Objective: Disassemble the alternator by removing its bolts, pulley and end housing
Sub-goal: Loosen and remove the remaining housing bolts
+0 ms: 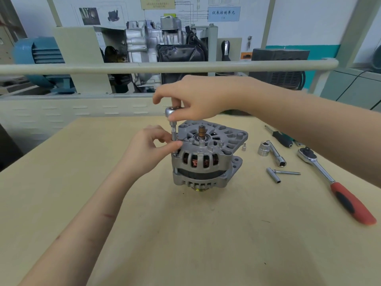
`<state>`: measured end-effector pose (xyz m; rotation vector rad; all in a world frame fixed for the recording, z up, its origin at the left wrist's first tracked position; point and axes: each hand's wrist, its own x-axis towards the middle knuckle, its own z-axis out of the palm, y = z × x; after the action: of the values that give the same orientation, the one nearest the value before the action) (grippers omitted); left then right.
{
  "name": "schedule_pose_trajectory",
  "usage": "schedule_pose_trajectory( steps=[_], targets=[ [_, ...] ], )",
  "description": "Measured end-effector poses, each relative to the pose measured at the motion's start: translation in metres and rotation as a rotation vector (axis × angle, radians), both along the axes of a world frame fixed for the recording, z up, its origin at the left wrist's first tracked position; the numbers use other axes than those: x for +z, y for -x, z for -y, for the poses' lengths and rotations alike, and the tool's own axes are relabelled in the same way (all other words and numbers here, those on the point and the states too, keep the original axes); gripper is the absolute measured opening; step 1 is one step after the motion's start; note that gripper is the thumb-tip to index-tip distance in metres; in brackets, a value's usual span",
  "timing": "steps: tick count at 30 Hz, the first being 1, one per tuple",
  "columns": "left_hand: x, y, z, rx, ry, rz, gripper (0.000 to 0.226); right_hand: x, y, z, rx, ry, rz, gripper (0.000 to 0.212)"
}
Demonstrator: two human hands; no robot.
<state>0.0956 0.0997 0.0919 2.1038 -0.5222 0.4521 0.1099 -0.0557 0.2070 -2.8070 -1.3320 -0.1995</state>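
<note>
On the table [103, 203]: alternator [208, 155] stands pulley-down, so its long bolts face up.
Right hand [198, 100]: closed on ratchet head [173, 111], likely to turn it.
Left hand [150, 147]: pinching socket extension [173, 133], seemingly to steady it on a bolt.
Spare tools: lying right, well apart.

My alternator [208, 155] stands upright on the worktop [185, 234], pulley [199, 189] underneath, shaft end [202, 132] pointing up. Its grey housing is slotted, showing copper windings [194, 162]; one through bolt [176, 169] runs down its left side.
</note>
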Motion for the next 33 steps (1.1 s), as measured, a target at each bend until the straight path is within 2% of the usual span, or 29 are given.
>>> schedule_pose_trajectory(
  steps=[3,9,14,19,24,29,31,33],
  targets=[
    [-0.001,0.001,0.005,0.073,0.027,0.065,0.031,0.000,0.000,-0.003,0.009,-0.004,0.008,0.042],
    [0.000,-0.001,-0.002,-0.061,0.032,-0.066,0.013,0.001,0.002,0.002,0.009,-0.030,-0.046,0.041],
    [-0.002,0.002,0.006,0.085,0.016,0.100,0.030,-0.001,0.004,-0.004,-0.001,-0.054,-0.003,0.040],
    [0.001,0.001,0.000,-0.062,0.028,-0.049,0.011,0.000,0.003,-0.004,0.000,-0.052,-0.056,0.038],
    [-0.002,0.004,0.007,0.106,-0.017,0.117,0.034,-0.003,0.003,-0.003,-0.038,-0.039,-0.004,0.035],
    [0.001,0.005,0.001,-0.067,0.006,-0.015,0.010,0.000,0.005,-0.004,0.010,-0.078,-0.087,0.037],
    [0.001,0.005,0.001,-0.044,0.011,-0.008,0.016,-0.001,0.005,-0.004,-0.010,-0.063,-0.057,0.037],
    [-0.002,0.005,0.005,0.058,-0.024,0.079,0.025,-0.001,0.005,-0.005,-0.036,-0.050,-0.009,0.039]
  ],
)
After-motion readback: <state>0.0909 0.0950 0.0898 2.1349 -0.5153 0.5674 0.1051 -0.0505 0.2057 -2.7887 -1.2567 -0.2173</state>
